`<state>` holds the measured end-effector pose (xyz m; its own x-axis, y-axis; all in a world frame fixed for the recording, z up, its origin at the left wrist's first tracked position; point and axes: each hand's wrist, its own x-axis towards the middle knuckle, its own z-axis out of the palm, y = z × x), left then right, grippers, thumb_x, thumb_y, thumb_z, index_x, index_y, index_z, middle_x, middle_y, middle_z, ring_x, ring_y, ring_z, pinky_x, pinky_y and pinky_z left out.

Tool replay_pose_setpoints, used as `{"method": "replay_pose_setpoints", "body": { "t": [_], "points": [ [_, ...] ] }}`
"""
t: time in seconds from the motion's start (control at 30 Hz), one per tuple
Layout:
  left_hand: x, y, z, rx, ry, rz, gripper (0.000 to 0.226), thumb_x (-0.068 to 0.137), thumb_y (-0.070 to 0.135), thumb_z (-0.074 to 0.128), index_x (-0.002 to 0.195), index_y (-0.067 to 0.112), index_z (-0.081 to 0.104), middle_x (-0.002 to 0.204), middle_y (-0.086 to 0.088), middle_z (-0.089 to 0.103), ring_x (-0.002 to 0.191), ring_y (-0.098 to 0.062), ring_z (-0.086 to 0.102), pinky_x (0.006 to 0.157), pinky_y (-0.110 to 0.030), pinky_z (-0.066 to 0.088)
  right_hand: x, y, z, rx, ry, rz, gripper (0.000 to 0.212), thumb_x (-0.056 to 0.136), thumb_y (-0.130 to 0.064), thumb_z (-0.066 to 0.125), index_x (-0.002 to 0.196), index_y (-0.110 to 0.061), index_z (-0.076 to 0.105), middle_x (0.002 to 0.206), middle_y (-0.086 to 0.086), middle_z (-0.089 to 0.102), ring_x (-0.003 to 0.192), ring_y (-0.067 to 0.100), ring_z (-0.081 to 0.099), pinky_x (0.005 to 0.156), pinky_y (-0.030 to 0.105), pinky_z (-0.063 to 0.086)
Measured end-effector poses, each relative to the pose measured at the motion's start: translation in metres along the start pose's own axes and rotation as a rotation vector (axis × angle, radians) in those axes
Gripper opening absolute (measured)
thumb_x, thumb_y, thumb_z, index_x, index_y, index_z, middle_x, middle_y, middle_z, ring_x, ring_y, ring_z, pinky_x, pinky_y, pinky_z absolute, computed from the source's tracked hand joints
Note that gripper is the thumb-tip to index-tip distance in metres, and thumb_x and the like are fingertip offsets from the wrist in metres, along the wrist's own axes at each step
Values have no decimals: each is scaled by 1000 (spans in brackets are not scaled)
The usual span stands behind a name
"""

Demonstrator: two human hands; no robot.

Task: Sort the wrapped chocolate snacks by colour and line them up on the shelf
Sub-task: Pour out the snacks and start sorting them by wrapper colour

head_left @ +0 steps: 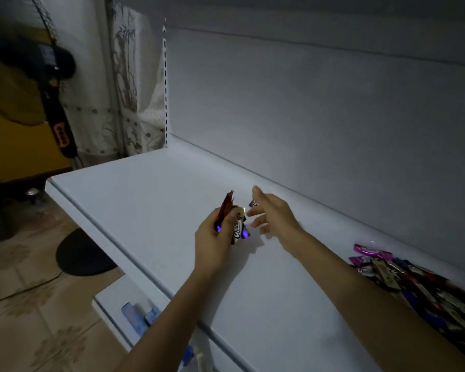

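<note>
Now the purple snack [253, 203] lies just beyond the spread, empty right grip [271, 213], toward the back wall [306, 130]. The left grip [212, 242] clutches several snacks [238, 229].

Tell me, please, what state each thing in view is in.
left hand: grips a bunch of wrapped snacks, red, white and purple, above the shelf.
right hand: fingers stretched toward the back wall.
purple snack: at the right hand's fingertips; held or released, I cannot tell.
pile of snacks: unsorted, heaped on the shelf's right end.
</note>
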<state>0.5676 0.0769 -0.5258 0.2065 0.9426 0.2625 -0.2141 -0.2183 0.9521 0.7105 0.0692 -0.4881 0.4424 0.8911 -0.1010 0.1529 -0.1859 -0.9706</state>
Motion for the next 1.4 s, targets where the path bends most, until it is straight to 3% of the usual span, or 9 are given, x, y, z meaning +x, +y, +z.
{"method": "replay_pose_setpoints", "body": {
  "t": [0.1,0.23,0.4,0.57,0.73,0.93,1.17,1.3,1.4],
  "points": [
    [-1,0,0,17,-5,13,21,98,21,50,95,29,69,84,9,72,82,-3,67,69,-13,49,-27,0,14,-11,-203,-88,35,81,-47,67,100,-17,66,72,-11,66,61,8,60,52,22,45],
    [1,-5,-1,3,12,9,19,99,30,47,99,31,66,87,7,72,84,-11,68,75,-25,56,-25,1,11,121,-102,-56,16,85,-23,68,93,-9,71,73,0,65,60,11,54,52,22,42],
    [4,-11,-1,72,13,18,19,98,31,50,90,41,63,73,11,67,68,-1,60,67,-20,50,-4,-1,-4,371,25,111,17,90,-18,62,100,-5,65,69,3,66,50,9,54,47,20,41],
    [6,-14,1,87,25,6,19,98,34,49,95,47,62,68,11,67,64,1,58,63,-9,46,7,4,-10,371,-96,126,13,93,-16,55,97,-9,65,69,1,61,56,9,54,49,21,38],
    [7,-13,3,129,30,-14,19,98,31,50,89,31,67,75,-3,70,75,-21,65,75,-36,52,1,0,-9,342,-295,29,15,92,-17,56,89,-11,70,74,4,62,56,12,56,49,21,39],
    [6,-19,0,144,32,10,19,97,28,52,86,21,65,68,-5,64,63,-14,53,65,-37,46,35,9,-25,620,269,243,13,90,-9,60,78,-6,57,62,3,51,45,8,46,38,16,40],
    [8,-18,1,157,30,16,21,98,28,50,83,18,61,68,-3,63,59,-7,50,59,-20,40,31,7,-27,517,285,255,7,94,-5,49,88,-1,50,75,19,65,60,23,63,47,25,52],
    [7,-15,-1,148,45,29,20,96,26,53,81,18,62,63,2,60,56,-3,50,56,-15,39,-18,7,-15,228,8,166,35,87,-45,60,99,-12,62,84,9,72,62,19,66,49,26,45],
    [3,-11,-2,103,6,38,20,96,25,55,81,16,65,66,0,64,61,-8,56,60,-20,43,-54,6,0,63,-215,78,41,77,-45,68,104,-14,65,89,7,73,69,18,68,52,27,46]
  ]
}}
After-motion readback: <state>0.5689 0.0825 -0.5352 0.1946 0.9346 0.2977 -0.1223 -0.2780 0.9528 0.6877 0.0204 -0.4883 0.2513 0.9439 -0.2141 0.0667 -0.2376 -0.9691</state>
